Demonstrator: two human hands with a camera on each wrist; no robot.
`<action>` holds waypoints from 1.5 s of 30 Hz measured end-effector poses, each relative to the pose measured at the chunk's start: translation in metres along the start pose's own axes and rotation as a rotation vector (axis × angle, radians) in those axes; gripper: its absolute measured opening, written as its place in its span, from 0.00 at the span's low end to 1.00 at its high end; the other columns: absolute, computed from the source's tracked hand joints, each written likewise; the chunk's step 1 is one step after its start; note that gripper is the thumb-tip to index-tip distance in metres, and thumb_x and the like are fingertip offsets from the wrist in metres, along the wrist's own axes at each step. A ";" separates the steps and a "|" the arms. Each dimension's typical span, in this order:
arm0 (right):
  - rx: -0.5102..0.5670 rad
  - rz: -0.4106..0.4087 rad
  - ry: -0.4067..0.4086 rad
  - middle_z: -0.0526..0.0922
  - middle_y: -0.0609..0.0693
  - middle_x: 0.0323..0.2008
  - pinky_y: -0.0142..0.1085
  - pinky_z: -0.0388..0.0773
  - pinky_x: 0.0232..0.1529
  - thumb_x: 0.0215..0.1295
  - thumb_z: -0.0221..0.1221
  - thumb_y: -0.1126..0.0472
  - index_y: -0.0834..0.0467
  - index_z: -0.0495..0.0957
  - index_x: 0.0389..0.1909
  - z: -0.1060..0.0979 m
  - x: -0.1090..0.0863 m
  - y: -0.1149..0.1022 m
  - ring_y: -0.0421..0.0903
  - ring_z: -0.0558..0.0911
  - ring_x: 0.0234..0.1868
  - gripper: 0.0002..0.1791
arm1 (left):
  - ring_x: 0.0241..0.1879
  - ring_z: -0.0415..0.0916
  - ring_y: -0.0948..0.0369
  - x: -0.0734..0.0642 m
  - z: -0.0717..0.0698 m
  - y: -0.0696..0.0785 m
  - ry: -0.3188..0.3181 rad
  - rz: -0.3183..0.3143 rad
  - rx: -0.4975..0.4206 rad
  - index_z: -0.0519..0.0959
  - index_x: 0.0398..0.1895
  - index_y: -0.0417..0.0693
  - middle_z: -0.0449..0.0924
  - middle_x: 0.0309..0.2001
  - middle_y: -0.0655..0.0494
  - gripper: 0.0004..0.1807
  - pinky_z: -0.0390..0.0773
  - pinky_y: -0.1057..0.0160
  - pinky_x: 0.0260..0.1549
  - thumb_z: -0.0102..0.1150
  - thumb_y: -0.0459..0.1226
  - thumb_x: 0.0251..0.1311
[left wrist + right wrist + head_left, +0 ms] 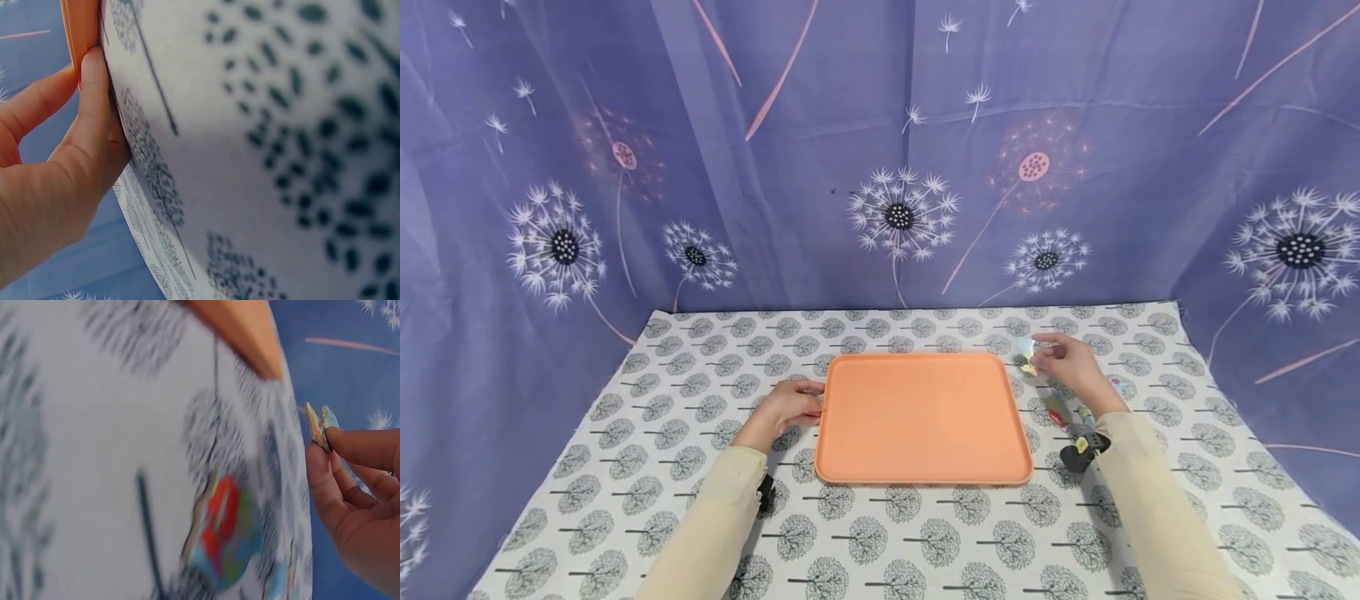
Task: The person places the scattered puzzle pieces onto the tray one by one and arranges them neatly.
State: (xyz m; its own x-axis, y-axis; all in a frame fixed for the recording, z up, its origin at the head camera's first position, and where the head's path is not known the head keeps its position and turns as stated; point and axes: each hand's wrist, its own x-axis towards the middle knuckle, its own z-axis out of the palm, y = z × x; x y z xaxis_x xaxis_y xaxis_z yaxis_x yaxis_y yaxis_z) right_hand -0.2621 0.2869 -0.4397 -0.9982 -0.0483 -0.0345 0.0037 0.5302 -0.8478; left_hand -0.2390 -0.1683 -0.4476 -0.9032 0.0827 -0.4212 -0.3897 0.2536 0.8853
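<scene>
An orange rectangular tray lies flat on the patterned cloth, with nothing on it. At its left side my left hand pinches the rim between thumb and fingers, seen close up in the left wrist view. Beyond the tray's far right corner, my right hand holds a small colourful jigsaw puzzle piece between thumb and fingertips. Yellow and light blue show on the piece. Below that hand, a red and green puzzle piece lies on the cloth, right of the tray.
More loose pieces lie near the right wrist, among them a yellowish one and a pale one with red. White cloth with grey trees covers the table. A purple dandelion curtain stands behind and along both sides.
</scene>
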 end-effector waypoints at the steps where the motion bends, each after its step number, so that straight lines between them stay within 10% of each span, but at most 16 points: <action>1: 0.009 -0.006 0.004 0.77 0.69 0.49 0.46 0.83 0.46 0.67 0.57 0.65 0.65 0.63 0.68 0.002 0.001 -0.003 0.46 0.84 0.37 0.29 | 0.27 0.81 0.59 0.000 0.000 -0.001 0.001 -0.003 -0.004 0.70 0.60 0.29 0.80 0.36 0.41 0.26 0.86 0.63 0.35 0.57 0.21 0.55; 7: 0.083 -0.024 -0.017 0.75 0.70 0.53 0.49 0.81 0.51 0.68 0.56 0.65 0.64 0.61 0.70 0.013 0.007 -0.023 0.57 0.82 0.45 0.30 | 0.26 0.80 0.61 0.000 0.000 -0.001 0.015 -0.015 -0.010 0.70 0.61 0.31 0.81 0.35 0.42 0.26 0.85 0.65 0.34 0.57 0.22 0.57; 23: 0.405 -0.101 -0.052 0.83 0.62 0.39 0.45 0.84 0.46 0.59 0.59 0.77 0.72 0.68 0.61 0.068 0.032 -0.074 0.43 0.84 0.34 0.27 | 0.26 0.80 0.59 -0.001 0.001 0.004 0.014 -0.025 -0.008 0.70 0.61 0.32 0.81 0.32 0.43 0.26 0.86 0.64 0.32 0.57 0.22 0.56; 45: 0.396 -0.093 -0.160 0.81 0.72 0.41 0.48 0.84 0.43 0.57 0.59 0.79 0.73 0.71 0.58 0.144 0.040 -0.104 0.51 0.86 0.31 0.25 | 0.25 0.80 0.59 -0.005 0.004 0.001 0.012 -0.020 0.004 0.70 0.61 0.31 0.81 0.32 0.41 0.26 0.86 0.63 0.30 0.57 0.21 0.56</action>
State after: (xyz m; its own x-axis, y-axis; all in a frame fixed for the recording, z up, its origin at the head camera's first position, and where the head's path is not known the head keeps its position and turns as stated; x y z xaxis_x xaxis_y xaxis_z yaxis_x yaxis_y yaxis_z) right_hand -0.2937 0.1075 -0.4290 -0.9737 -0.2279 -0.0039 -0.0320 0.1536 -0.9876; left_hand -0.2344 -0.1641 -0.4457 -0.8974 0.0657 -0.4362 -0.4069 0.2585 0.8761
